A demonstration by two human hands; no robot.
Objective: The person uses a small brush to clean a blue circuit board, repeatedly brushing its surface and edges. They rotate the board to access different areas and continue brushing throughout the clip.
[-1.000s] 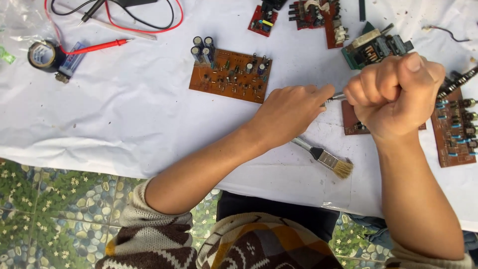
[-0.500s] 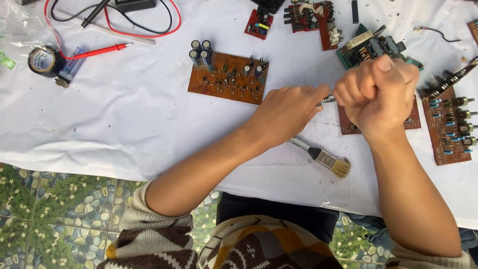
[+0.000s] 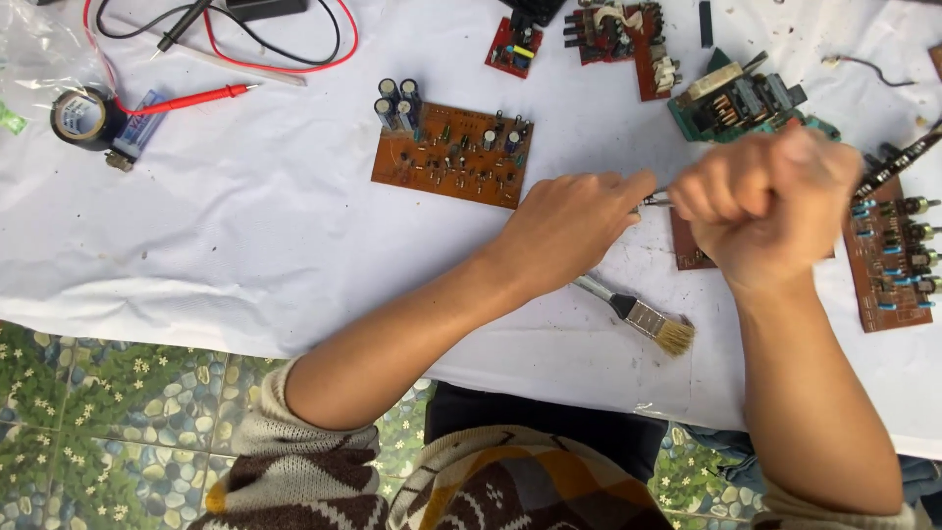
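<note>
Since the earlier frames the right hand has drifted left and nearer, its fist now covering most of the small brown circuit board beneath it, while the left hand has kept its place. The right hand is curled tight in a fist; the left lies palm down, fingers pressed together, pinching a thin metal tool. Only a short stretch of that tool shows between the two hands; its long axis runs left to right, and which end is the tip cannot be told. A paintbrush lies just near of the hands, bristles pointing right. The counter is draped in white cloth, scattered with more boards, with patterned floor tiles below.
</note>
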